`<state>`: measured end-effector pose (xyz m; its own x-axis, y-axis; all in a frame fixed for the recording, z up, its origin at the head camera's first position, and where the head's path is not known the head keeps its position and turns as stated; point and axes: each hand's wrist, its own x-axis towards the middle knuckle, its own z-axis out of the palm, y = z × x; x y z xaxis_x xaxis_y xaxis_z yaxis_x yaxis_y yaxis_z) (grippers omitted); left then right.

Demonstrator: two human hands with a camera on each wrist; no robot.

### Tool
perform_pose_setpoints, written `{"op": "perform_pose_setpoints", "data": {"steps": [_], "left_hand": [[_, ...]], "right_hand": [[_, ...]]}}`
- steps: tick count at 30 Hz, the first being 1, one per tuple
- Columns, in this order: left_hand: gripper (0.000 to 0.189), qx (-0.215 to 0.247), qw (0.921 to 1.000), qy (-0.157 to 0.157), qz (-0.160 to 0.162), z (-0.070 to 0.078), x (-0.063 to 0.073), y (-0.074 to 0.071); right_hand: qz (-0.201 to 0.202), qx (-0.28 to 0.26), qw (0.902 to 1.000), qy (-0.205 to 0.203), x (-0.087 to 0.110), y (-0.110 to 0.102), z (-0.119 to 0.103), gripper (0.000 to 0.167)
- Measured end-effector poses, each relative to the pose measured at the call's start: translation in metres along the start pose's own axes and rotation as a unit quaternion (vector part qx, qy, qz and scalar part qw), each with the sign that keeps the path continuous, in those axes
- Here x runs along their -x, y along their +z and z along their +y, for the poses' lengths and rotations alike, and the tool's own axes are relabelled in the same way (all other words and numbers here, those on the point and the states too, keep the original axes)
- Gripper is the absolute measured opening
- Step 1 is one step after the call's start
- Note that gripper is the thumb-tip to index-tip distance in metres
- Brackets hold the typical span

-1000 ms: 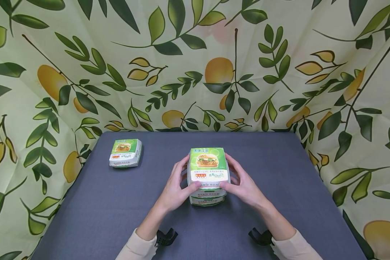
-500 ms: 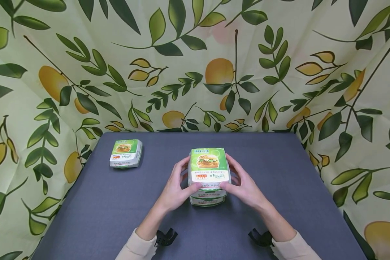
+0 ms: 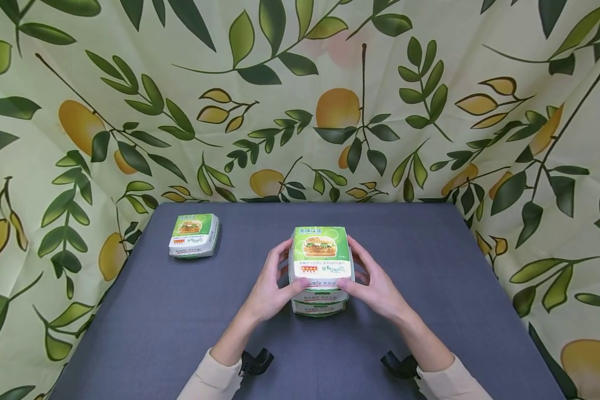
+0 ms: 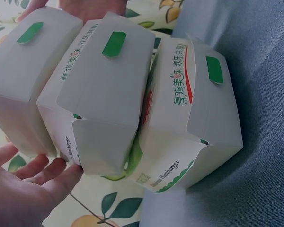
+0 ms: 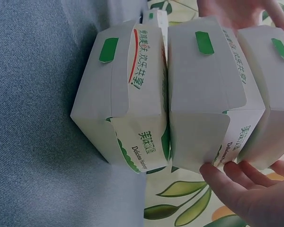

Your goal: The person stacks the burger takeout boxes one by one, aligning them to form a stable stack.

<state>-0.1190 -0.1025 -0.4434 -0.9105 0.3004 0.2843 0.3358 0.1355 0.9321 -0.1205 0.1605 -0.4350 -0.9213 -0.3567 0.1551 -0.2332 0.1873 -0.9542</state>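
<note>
Three white and green burger boxes stand stacked at the middle of the table. The top burger box (image 3: pixel 322 253) shows a printed burger and sits squarely over the others. My left hand (image 3: pixel 274 287) grips its left side, the thumb at the front edge. On the opposite side my right hand (image 3: pixel 373 284) grips the same box likewise. In the left wrist view, the lower fingers touch the middle burger box (image 4: pixel 109 75); the right wrist view shows the same. Beneath it, the bottom burger box (image 5: pixel 120 94) rests on the cloth, touched by neither hand.
A single matching burger box (image 3: pixel 194 236) lies at the back left of the table. Dark blue-grey cloth covers the table (image 3: pixel 415 244). A leaf-and-fruit printed curtain (image 3: pixel 290 111) closes off the back and both sides.
</note>
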Motion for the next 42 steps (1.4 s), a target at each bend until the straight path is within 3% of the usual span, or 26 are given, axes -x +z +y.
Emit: {"op": "perform_pose_setpoints", "data": {"steps": [14, 22, 29, 42], "left_hand": [[0.085, -0.021, 0.9997, -0.004, -0.012, 0.005, 0.004, -0.004], [0.066, -0.044, 0.9988, 0.016, -0.011, 0.006, 0.008, -0.014], [0.049, -0.058, 0.9973, 0.033, 0.03, 0.0, 0.011, -0.032], [0.036, -0.1, 0.988, 0.002, 0.118, -0.016, 0.018, -0.074]], "right_hand": [[0.006, -0.015, 0.9998, -0.008, 0.002, 0.0, -0.003, 0.09], [0.009, -0.019, 0.9998, -0.006, 0.003, 0.0, -0.002, 0.09], [0.009, -0.013, 0.9999, -0.004, 0.004, -0.001, -0.003, 0.09], [0.012, -0.011, 0.9999, 0.002, 0.004, -0.003, -0.005, 0.09]]}}
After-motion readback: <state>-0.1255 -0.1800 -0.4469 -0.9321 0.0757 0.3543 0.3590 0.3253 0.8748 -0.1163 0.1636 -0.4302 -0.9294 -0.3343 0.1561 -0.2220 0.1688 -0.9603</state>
